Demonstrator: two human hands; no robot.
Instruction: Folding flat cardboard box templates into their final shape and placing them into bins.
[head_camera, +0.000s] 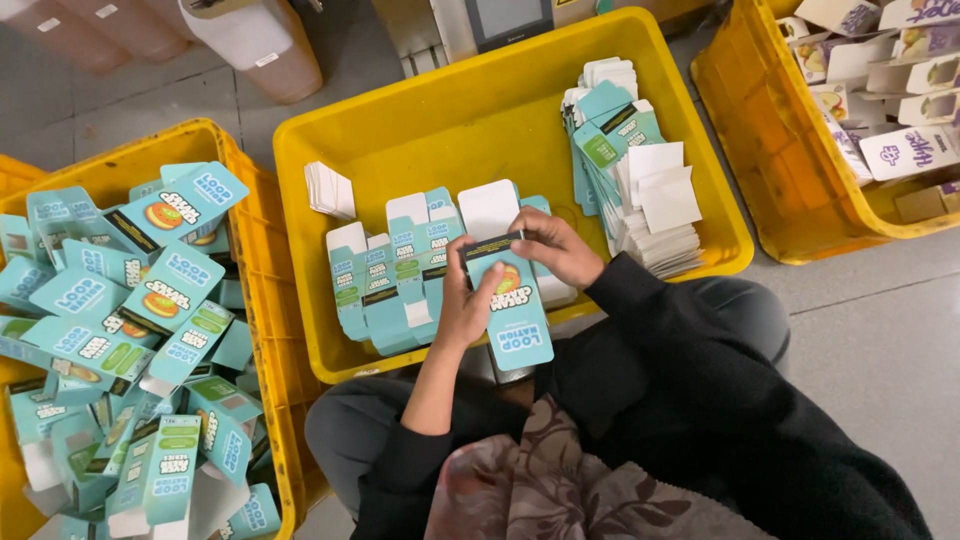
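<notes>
A teal cardboard carton with a burger picture is held upright over my lap. My left hand grips its left side, thumb on the front. My right hand pinches its top flap at the dark strip. Just behind it, inside the middle yellow crate, lie rows of flat teal carton blanks.
A stack of flat blanks leans at the crate's right side, and a small white stack sits at its left. The left yellow crate is heaped with folded teal cartons. A right yellow crate holds white and purple cartons.
</notes>
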